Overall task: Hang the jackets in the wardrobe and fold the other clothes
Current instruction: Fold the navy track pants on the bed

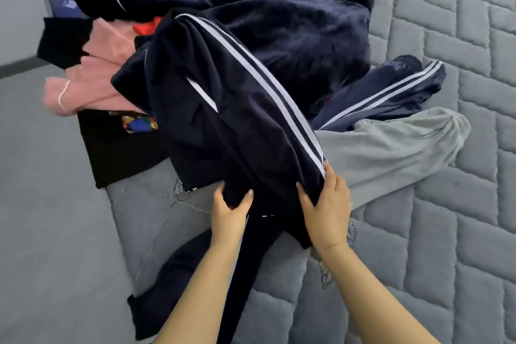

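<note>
Quilted grey bed [418,22], navy track garment [223,109] (white side stripes) pinched by left hand [230,211] & right hand [325,201].

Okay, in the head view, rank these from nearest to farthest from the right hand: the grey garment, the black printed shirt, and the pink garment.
Measured from the right hand, which grips the striped navy garment:
1. Grey garment, just beyond it to the right.
2. Black printed shirt, across the pile to the left, at the bed's edge.
3. Pink garment, farther up and left.
</note>
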